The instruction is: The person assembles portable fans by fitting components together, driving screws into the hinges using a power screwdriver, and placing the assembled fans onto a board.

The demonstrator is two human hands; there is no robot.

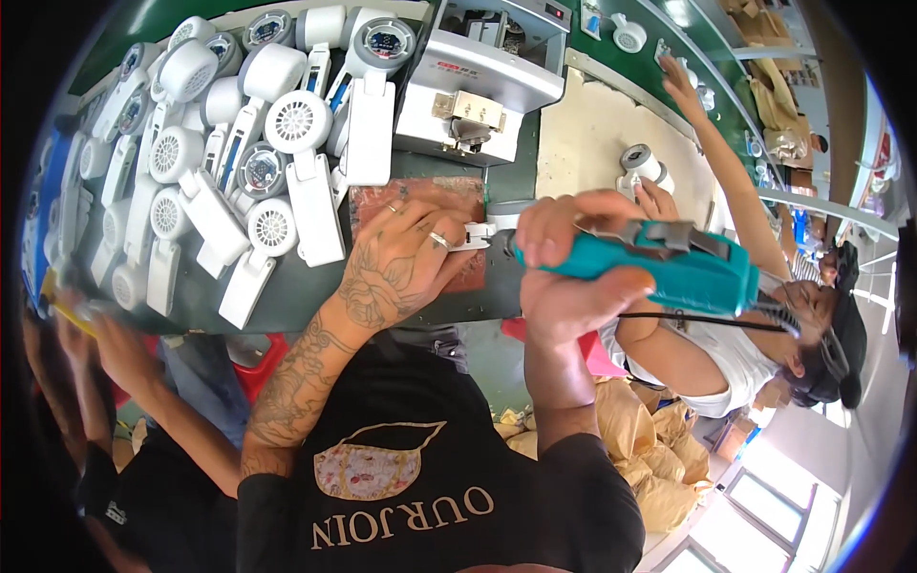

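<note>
The right hand (564,277) is closed around a teal electric screwdriver (659,263), and the tip of this tool is hidden behind the fingers, so I cannot see where it touches. The left hand (406,253), with 2 rings, lies with fingers spread and presses down a white plastic part (475,234) on a reddish mat (420,205); most of the part is covered by both hands, and only a small piece shows between them. The mat sits on the dark green bench (287,296), just in front of a grey machine (482,81). This machine has a small red label on its front, too small to make out. To the left is a pile of white fan housings (239,143), perhaps handheld fans. On the right, another person (726,353) reaches over a beige sheet (592,134), and the face is partly cut off.
</note>
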